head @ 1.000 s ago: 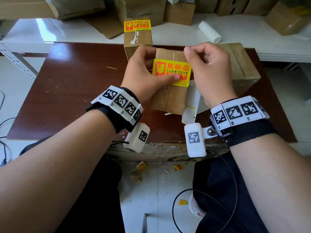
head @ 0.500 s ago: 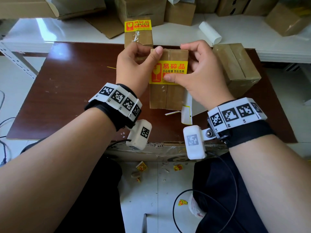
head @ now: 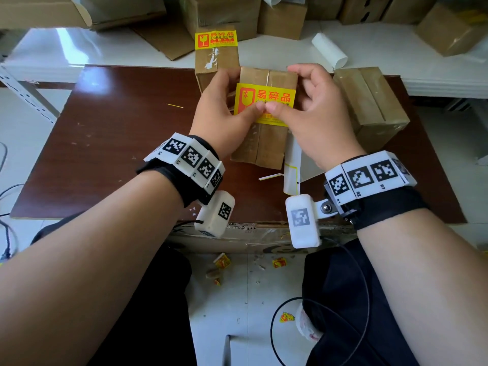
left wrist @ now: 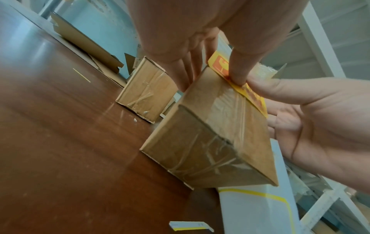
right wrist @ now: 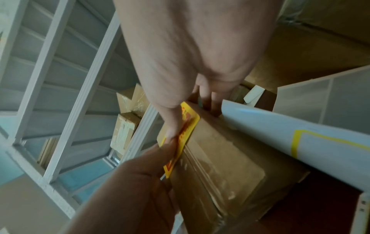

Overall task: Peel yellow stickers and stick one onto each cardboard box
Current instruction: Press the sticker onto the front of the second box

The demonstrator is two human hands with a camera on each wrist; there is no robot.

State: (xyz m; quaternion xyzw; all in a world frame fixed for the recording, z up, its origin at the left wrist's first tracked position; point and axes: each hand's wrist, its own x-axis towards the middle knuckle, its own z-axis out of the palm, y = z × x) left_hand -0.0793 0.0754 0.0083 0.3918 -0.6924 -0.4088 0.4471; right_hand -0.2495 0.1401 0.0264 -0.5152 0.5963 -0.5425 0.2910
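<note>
1. a middle box [head: 264,143] is seen on the brown table [head: 111,143].
2. a yellow sticker [head: 266,99] is laid flat on the top of the middle box.
3. the sticker is pressed down by both thumbs, which meet tip to tip on it.
4. the left side of the middle box is held by the left hand [head: 221,114], with its fingers [left wrist: 186,74] curled round that side.
5. the right side of the middle box is held by the right hand [head: 319,112], with its fingers [head: 298,71] curled over the far top edge.
6. behind the middle box a box with a sticker [head: 216,54] is seen.
7. right of the middle box a plain box [head: 372,101] is seen.
8. a white backing sheet [head: 291,170] is left just beside the middle box, on its right.
</note>
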